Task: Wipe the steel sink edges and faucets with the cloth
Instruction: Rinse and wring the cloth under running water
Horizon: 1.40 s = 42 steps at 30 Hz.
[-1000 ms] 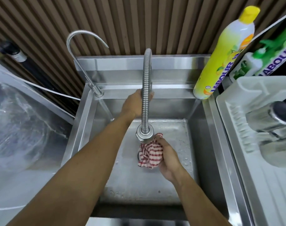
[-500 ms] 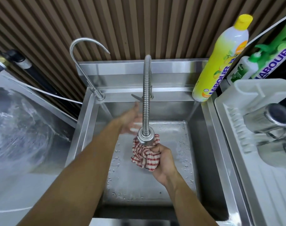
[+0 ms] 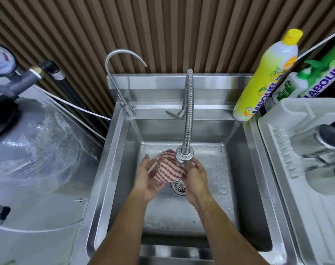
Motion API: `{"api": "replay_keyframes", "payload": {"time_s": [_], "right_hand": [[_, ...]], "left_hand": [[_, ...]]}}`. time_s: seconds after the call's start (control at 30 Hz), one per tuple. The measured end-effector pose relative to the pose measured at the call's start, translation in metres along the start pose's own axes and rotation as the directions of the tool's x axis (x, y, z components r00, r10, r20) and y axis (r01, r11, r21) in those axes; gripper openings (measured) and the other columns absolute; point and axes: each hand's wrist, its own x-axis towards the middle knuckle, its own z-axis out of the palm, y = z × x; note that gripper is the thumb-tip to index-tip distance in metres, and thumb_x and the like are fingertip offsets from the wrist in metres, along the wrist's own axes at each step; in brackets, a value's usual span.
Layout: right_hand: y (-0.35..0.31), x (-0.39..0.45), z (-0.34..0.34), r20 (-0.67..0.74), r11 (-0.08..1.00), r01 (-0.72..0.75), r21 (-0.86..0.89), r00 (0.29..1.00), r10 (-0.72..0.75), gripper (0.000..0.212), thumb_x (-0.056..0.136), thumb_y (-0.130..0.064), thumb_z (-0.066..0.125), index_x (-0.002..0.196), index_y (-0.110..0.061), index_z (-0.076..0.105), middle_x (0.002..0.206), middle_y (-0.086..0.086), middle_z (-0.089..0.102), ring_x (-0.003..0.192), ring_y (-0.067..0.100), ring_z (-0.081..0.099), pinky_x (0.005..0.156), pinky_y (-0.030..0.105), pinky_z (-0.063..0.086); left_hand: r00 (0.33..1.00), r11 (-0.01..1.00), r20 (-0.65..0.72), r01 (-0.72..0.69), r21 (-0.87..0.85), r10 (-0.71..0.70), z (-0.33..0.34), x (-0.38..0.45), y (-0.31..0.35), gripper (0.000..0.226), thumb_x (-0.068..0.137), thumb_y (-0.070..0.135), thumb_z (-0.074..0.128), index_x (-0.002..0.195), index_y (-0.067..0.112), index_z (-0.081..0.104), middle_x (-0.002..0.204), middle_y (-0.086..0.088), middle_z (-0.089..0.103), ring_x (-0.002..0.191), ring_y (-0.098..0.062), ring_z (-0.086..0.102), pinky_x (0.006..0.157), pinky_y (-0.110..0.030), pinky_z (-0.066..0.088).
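Note:
A red-and-white striped cloth (image 3: 169,170) is bunched between both hands over the steel sink (image 3: 113,161), just under the head of the flexible faucet (image 3: 188,115). My left hand (image 3: 148,178) cups the cloth from the left, palm up with fingers loosely curled round it. My right hand (image 3: 196,177) grips its right side beside the faucet head. A thin gooseneck faucet (image 3: 122,79) stands at the sink's back left corner. The drain (image 3: 179,185) shows between my hands.
A yellow dish-soap bottle (image 3: 266,77) leans at the back right corner, with green bottles (image 3: 290,85) behind it. A white drying rack (image 3: 300,150) with steel cups (image 3: 323,142) fills the right. A grey tank wrapped in plastic (image 3: 38,146) and a pressure gauge (image 3: 1,61) sit left.
My left hand has left the faucet neck and come down to the cloth. Both hands now hold the cloth under the faucet head. The view has tilted down.

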Motion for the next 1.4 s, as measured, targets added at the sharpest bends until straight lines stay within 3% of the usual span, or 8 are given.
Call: {"api": "replay_keyframes", "payload": {"time_s": [0.2,0.4,0.67,0.87,0.97,1.07,1.2,1.4], "right_hand": [[0.009,0.003,-0.015,0.147,0.986,0.003,-0.168,0.989,0.022,0.072,0.087,0.016,0.058,0.136,-0.034,0.043,0.119,0.01,0.072,0.107,0.027,0.073,0.097,0.051,0.057],[-0.015,0.003,-0.021,0.281,0.718,0.137,-0.682,0.956,0.084,0.037,0.085,0.004,0.064,0.11,-0.024,0.065,0.112,-0.001,0.074,0.099,0.008,0.069,0.085,0.024,0.057],[-0.032,0.02,-0.03,0.455,-0.006,0.456,-0.89,0.889,0.052,0.061,0.088,-0.033,0.074,0.145,-0.032,0.052,0.158,0.001,0.018,0.149,0.025,0.013,0.124,0.049,0.025],[-0.035,0.017,-0.035,0.513,0.176,0.542,-0.822,0.838,-0.187,0.028,0.088,-0.024,0.067,0.115,-0.03,0.07,0.114,-0.007,0.066,0.111,0.015,0.06,0.094,0.025,0.05],[-0.043,0.012,-0.037,0.478,0.317,0.49,-0.812,0.87,-0.121,0.029,0.09,-0.015,0.065,0.116,-0.027,0.066,0.097,-0.02,0.066,0.089,-0.001,0.063,0.072,0.009,0.045],[-0.045,0.015,-0.038,0.476,0.364,0.464,-0.807,0.877,-0.064,0.026,0.09,-0.017,0.068,0.113,-0.028,0.064,0.099,-0.008,0.072,0.093,0.011,0.069,0.082,0.028,0.058],[-0.052,0.018,-0.037,0.436,0.549,0.427,-0.718,0.892,-0.123,0.025,0.089,-0.016,0.077,0.111,-0.017,0.065,0.105,0.0,0.075,0.099,0.018,0.071,0.087,0.036,0.06],[-0.053,0.024,-0.033,0.408,0.588,0.359,-0.725,0.911,-0.054,0.031,0.079,-0.002,0.083,0.105,-0.016,0.076,0.1,0.002,0.079,0.1,0.023,0.074,0.094,0.037,0.059]], "left_hand": [[0.999,1.0,0.034,0.015,-0.017,-0.015,0.014,-0.01,-0.028,0.042,0.099,0.039,0.061,0.124,0.007,0.068,0.119,-0.015,0.072,0.106,-0.03,0.067,0.086,-0.043,0.062],[0.994,0.969,0.08,-0.097,0.226,0.081,0.021,-0.011,-0.021,0.051,0.093,0.003,0.065,0.128,0.028,0.037,0.126,-0.019,0.064,0.106,-0.033,0.069,0.071,-0.045,0.062],[0.97,0.943,0.24,-0.106,0.316,0.029,0.02,-0.011,-0.007,0.037,0.096,0.034,0.065,0.131,0.029,0.053,0.122,-0.01,0.07,0.107,-0.03,0.07,0.09,-0.057,0.059],[0.957,0.86,0.289,-0.15,0.488,0.003,0.013,-0.009,-0.004,0.057,0.087,0.014,0.08,0.128,0.025,0.043,0.118,-0.01,0.07,0.089,-0.026,0.076,0.08,-0.038,0.06],[0.964,0.636,0.262,-0.233,0.736,0.049,0.006,-0.009,0.0,0.044,0.09,0.037,0.078,0.128,0.027,0.057,0.142,-0.006,0.061,0.12,-0.02,0.067,0.105,-0.043,0.053],[0.947,0.333,0.283,-0.319,0.887,0.154,0.002,-0.005,0.008,0.044,0.085,0.051,0.078,0.124,0.034,0.067,0.163,0.017,0.011,0.146,-0.005,0.028,0.116,-0.025,0.023],[0.902,0.437,0.372,-0.433,0.789,0.221,0.009,-0.005,0.018,0.05,0.08,0.051,0.083,0.124,0.033,0.066,0.133,0.018,0.067,0.121,-0.005,0.064,0.109,-0.033,0.048],[0.838,0.343,0.435,-0.536,0.771,0.33,0.015,0.005,0.023,0.024,0.088,0.032,0.081,0.11,0.03,0.073,0.105,0.009,0.077,0.102,-0.015,0.071,0.095,-0.029,0.054]]}}
